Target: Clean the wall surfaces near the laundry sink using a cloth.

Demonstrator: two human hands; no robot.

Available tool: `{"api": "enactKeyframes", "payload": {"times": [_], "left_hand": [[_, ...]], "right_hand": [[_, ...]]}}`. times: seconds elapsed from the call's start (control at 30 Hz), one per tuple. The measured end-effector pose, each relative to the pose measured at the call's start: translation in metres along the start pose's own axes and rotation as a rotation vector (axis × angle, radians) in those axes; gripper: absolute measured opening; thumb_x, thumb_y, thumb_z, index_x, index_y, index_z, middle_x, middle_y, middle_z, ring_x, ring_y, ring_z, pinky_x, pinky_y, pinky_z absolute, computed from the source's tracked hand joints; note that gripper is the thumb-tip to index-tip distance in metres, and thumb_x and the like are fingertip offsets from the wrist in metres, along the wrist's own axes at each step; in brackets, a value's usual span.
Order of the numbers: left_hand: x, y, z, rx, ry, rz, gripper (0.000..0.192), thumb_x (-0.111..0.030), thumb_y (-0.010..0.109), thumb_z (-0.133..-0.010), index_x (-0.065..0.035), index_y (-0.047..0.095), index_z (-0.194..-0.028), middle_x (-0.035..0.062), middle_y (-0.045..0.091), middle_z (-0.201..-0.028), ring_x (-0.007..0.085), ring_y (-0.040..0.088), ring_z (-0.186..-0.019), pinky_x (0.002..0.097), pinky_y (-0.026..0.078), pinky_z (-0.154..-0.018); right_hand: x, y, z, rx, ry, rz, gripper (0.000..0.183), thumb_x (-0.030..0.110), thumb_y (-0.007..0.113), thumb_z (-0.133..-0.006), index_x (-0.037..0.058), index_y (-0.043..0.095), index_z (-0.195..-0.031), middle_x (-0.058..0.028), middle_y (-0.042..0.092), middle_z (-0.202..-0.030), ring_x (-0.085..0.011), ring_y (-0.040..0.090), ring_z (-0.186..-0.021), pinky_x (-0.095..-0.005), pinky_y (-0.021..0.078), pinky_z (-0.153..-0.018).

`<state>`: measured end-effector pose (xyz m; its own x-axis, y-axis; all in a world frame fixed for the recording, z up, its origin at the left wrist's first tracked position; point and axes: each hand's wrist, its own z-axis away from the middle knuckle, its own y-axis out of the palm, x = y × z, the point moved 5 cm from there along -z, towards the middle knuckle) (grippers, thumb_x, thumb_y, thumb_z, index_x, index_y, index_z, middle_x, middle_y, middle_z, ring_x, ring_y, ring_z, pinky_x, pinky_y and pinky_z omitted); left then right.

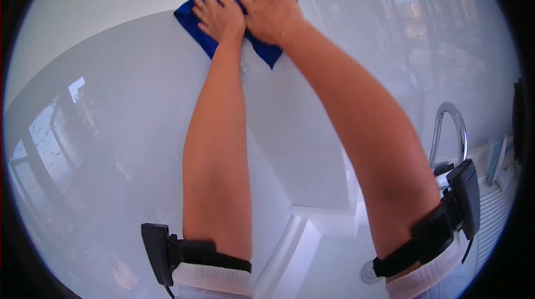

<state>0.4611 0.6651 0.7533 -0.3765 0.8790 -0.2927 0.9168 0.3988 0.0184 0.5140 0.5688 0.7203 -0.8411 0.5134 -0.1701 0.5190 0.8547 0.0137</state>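
Observation:
A dark blue cloth [267,53] lies spread against a glossy white wall panel [125,102] at the top of the view. My left hand [221,17] presses flat on the cloth's left part, its fingers spread. Close beside it, my right hand [269,4] lies on the upper right part of the cloth, also with spread fingers. Neither hand's fingers are closed round the cloth. Both arms reach up and away, each with a black strap and a black device near the sleeve cuff.
At the right stands a curved chrome faucet [450,109], partly behind my right arm. Below are a white ledge [322,212] and a round drain [369,273]. A ribbed white surface [491,219] lies at the far right. Windows reflect in the glossy panels.

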Motion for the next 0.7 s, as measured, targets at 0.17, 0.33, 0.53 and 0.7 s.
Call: {"api": "enactKeyframes", "payload": {"times": [0.17,0.33,0.53,0.7], "left_hand": [[0.049,-0.01,0.077,-0.077,0.129,0.192,0.053,-0.031,0.032,-0.086,0.0053,0.026,-0.125,0.0249,0.022,-0.131,0.037,0.019,-0.122,0.0402,0.014,-0.101],[0.087,-0.015,0.233,-0.04,0.008,0.166,0.05,-0.027,0.03,-0.087,0.0074,0.026,-0.124,0.0262,0.019,-0.131,0.0374,0.02,-0.122,0.0411,0.015,-0.1],[0.076,-0.008,0.222,-0.002,0.105,-0.006,0.051,-0.027,0.033,-0.086,0.0074,0.027,-0.123,0.0266,0.018,-0.131,0.0395,0.021,-0.12,0.0437,0.02,-0.097],[0.017,-0.007,0.047,-0.058,0.42,0.099,0.059,-0.037,0.036,-0.084,0.0078,0.029,-0.121,0.0282,0.026,-0.127,0.0418,0.028,-0.115,0.0446,0.02,-0.096]], "right_hand": [[0.035,-0.001,0.075,0.03,-0.169,-0.119,0.043,0.023,0.041,-0.081,0.0093,0.039,-0.122,-0.0078,0.034,-0.129,-0.0245,0.021,-0.124,-0.0339,0.0214,-0.097],[0.046,-0.003,0.193,0.214,-0.311,-0.275,0.044,0.022,0.041,-0.081,0.0091,0.037,-0.123,-0.0059,0.034,-0.129,-0.0234,0.02,-0.125,-0.0328,0.0223,-0.097],[0.03,0.004,0.188,0.203,-0.441,-0.336,0.037,0.02,0.045,-0.078,0.0097,0.047,-0.114,-0.0063,0.042,-0.123,-0.0218,0.024,-0.124,-0.0328,0.0239,-0.097],[-0.007,-0.011,0.05,-0.091,-0.259,-0.221,0.042,0.026,0.045,-0.077,0.0064,0.046,-0.115,-0.0096,0.038,-0.125,-0.0226,0.026,-0.121,-0.0351,0.0198,-0.099]]}}
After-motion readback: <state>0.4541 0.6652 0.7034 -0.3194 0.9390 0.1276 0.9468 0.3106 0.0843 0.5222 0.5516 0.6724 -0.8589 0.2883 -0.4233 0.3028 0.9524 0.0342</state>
